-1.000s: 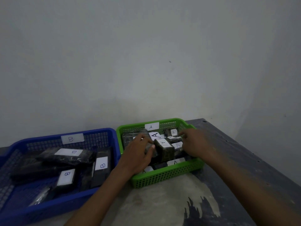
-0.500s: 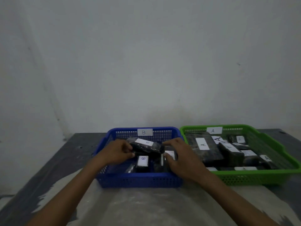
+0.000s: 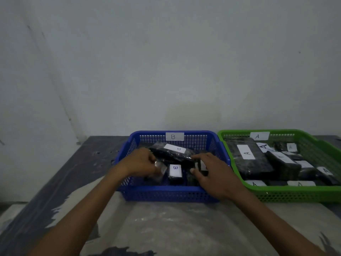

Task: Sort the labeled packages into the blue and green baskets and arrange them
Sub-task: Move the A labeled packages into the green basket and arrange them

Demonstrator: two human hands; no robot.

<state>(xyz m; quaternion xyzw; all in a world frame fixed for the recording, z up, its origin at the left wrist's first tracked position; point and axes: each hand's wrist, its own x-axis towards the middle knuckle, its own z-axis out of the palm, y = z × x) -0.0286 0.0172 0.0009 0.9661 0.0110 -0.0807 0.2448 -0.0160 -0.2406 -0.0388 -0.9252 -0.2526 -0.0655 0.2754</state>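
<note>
- The long black package (image 3: pixel 171 155) lies slantwise on top of the others in the blue basket (image 3: pixel 166 195), its white label reading "B".
- The left hand (image 3: pixel 139 163) grips that package's left end with curled fingers; crinkled clear wrap shows just below the knuckles.
- The right hand (image 3: pixel 212 170) is at the package's right end, fingers bent over it and thumb tucked under, gripping it.
- A smaller black package (image 3: pixel 175 172) with a "B" label sits below, between the 2 hands, near the basket's front wall.
- A white tag (image 3: pixel 174 136) reading "B" is fixed to the blue basket's far rim.
- The green basket (image 3: pixel 295 197) stands just beside the blue one on its right, rims nearly touching; its far-rim tag (image 3: pixel 259 136) reads "A".
- Inside it, dark packages fill the floor; the big flat package (image 3: pixel 247 156) at left carries an "A" label, and several others show "A".
- Both baskets sit toward the back of the bench (image 3: pixel 166 230), close to the wall (image 3: pixel 166 61); open bench surface lies in front and to the left.
</note>
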